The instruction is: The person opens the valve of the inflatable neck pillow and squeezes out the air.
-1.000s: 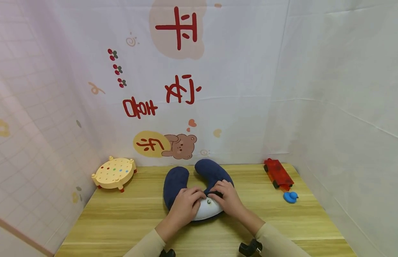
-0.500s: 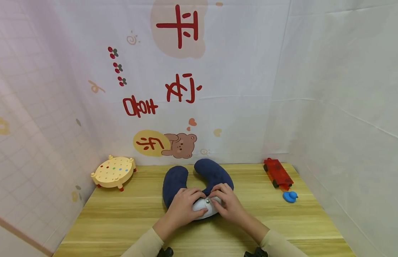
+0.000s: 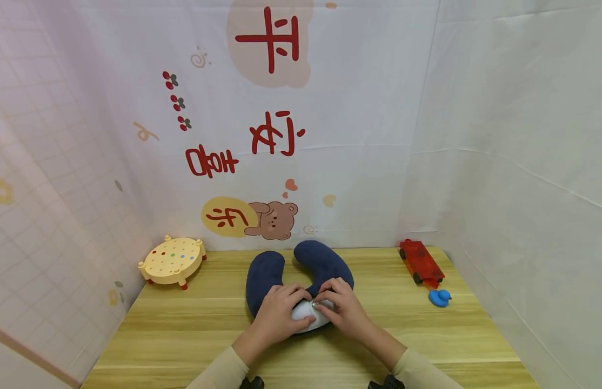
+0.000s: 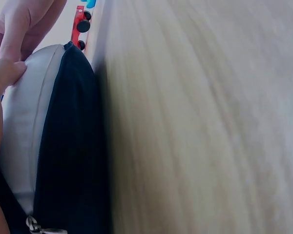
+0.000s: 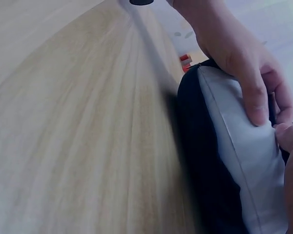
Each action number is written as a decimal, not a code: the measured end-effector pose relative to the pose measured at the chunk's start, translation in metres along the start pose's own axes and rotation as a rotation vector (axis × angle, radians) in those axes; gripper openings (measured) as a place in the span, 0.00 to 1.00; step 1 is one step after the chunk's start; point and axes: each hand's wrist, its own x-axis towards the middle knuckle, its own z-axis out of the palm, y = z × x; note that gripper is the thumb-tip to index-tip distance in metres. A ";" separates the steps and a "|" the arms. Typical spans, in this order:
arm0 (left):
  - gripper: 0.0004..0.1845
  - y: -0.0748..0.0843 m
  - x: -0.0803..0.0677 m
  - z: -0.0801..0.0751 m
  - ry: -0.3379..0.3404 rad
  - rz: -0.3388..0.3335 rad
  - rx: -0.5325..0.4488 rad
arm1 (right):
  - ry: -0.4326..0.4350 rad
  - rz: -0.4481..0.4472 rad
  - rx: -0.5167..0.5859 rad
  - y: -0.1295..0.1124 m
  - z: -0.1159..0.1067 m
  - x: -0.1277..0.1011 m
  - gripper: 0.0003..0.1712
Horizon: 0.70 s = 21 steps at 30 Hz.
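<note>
Navy fabric covers the two arms of one U-shaped neck pillow (image 3: pixel 266 275), which lies at the middle of the table (image 3: pixel 194 324) with its opening toward the far side. Its near curve shows one white panel (image 5: pixel 237 129), with one metal zip pull (image 4: pixel 33 224) at an end of it. Two hands work there: the left hand (image 3: pixel 279 310) grips the pillow from the left, fingers bent over its inner edge and thumb on the white, while the right hand (image 3: pixel 343 307) pinches at that same edge between thumb and fingers, beside one small round shiny piece (image 3: pixel 314 304). The fingertips of the two hands come close together. At the far left stands one round cream-yellow toy stool (image 3: pixel 172 261), three red feet visible. At the far right is one red toy car (image 3: pixel 422 262), two black wheels showing in the head view, and just nearer than it one blue duck (image 3: pixel 439 297). Behind hangs white cloth (image 3: pixel 359 108) printed with four red characters, three pairs of cherries and one brown bear (image 3: pixel 276 220).
</note>
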 end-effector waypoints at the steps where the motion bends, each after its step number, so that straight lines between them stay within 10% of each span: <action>1: 0.22 0.000 0.000 0.000 0.014 0.001 -0.003 | 0.003 -0.002 0.002 0.000 0.000 0.000 0.12; 21: 0.11 0.013 0.006 0.007 0.202 -0.021 -0.099 | -0.008 0.003 0.054 -0.006 -0.004 0.007 0.14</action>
